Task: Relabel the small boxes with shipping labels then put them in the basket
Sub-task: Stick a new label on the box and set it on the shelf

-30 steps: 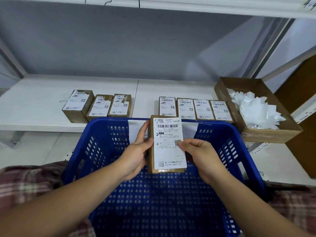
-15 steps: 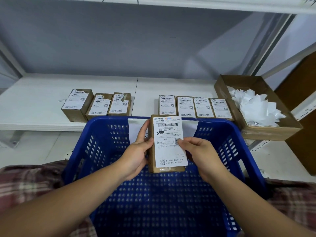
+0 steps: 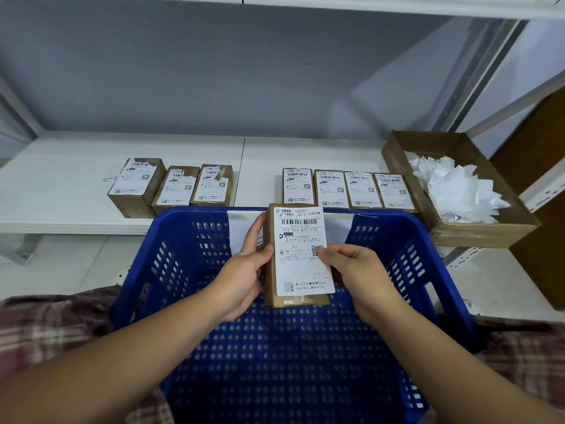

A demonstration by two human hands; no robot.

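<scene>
White shelf board is seen running the width of the view, with a seam noted near mid-span. Grey back panel is fixed behind it; a second white shelf is seen overhead. Perforated metal upright is observed at the right. An open cardboard tray is placed at the shelf's right end, loosely filled with crumpled white paper scraps. Brown panel is recorded far right. Plaid fabric is seen at both lower corners.

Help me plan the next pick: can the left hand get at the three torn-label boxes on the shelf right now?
Probably not yet: the left hand grips the held box, so it is occupied. Otherwise nothing blocks the torn-label boxes beyond the basket rim.
</scene>
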